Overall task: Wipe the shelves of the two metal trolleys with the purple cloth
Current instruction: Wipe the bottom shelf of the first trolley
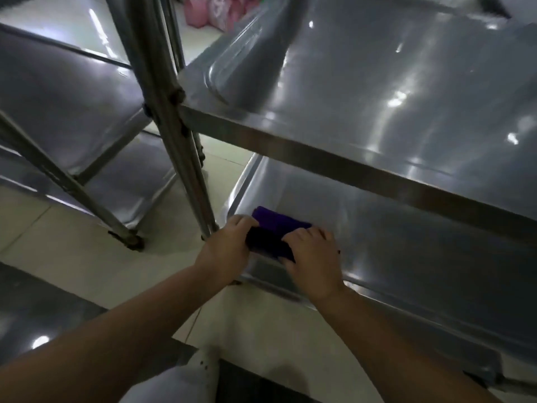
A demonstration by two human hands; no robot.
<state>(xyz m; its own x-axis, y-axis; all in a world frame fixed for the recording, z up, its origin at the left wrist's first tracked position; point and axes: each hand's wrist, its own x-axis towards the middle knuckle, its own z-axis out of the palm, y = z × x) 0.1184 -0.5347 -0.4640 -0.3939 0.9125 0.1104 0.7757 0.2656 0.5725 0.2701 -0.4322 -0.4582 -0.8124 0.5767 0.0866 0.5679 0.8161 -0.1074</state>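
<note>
While the purple cloth (279,225) sits folded at the near left corner of the lower shelf (406,242) on the right trolley (377,97), left hand (226,245) grips its left end and right hand (313,257) curls over its right end. Just left stands the second trolley (72,91).

Pink bags (209,10) at the back, pale tiled floor (58,242)

The cloth (280,225) is deep purple, the trolley shelves (406,82) plain silvery grey steel with white glints, the floor tiles (58,228) pale cream with thin dark joints, and the far bags (203,10) pink.
</note>
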